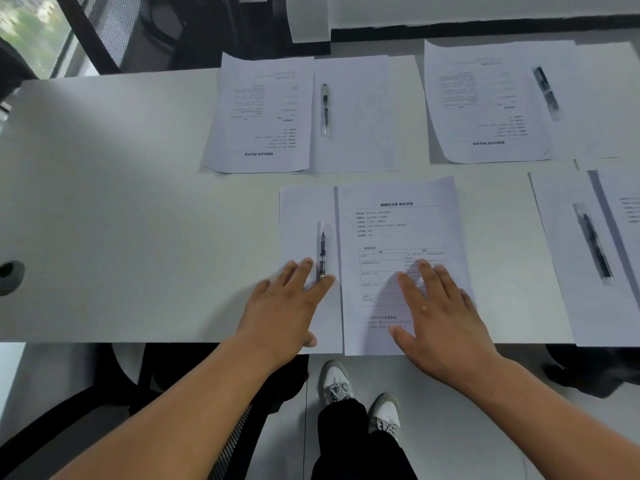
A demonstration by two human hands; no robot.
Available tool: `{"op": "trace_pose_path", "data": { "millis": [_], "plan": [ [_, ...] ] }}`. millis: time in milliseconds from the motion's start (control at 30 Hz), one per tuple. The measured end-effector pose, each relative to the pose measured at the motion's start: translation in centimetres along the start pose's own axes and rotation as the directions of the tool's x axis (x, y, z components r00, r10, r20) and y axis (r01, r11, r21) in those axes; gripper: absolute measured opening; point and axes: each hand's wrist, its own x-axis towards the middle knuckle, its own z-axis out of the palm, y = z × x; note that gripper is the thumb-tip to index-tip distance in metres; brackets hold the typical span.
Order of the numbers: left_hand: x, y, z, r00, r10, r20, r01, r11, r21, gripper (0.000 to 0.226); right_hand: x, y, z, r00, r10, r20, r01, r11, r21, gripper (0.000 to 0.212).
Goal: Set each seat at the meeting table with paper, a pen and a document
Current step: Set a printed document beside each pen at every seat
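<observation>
Hands flat, nothing grasped: left hand [289, 303] rests on blank paper [306, 216], fingertip touching the pen [322, 251]; right hand [440, 313] presses the printed document [398, 216] at the white bench [121, 202] near edge.

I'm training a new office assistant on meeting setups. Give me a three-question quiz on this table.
1. True or false: the pen at the nearest place lies on the printed document.
2. Which hand rests flat on that document? A) left B) right C) neither
3. How many place settings with a pen are in view?

Key:
1. False. It lies on the blank paper to the left of the document.
2. B. The right hand lies on it; the left hand is on the blank paper by the pen.
3. Four: two on the near side, two across the table.
</observation>
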Motion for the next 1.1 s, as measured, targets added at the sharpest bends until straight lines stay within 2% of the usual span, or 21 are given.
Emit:
{"op": "trace_pose_path", "data": {
  "millis": [1100],
  "plan": [
    [-0.3, -0.7, -0.1, 1.0, -0.014, 0.018, 0.014, 1.0, -0.025, 0.111, -0.1, 0.4, 0.2, 1.0, 0.029, 0.008, -0.029, 0.999, 0.016, 0.091]
  ]
}}
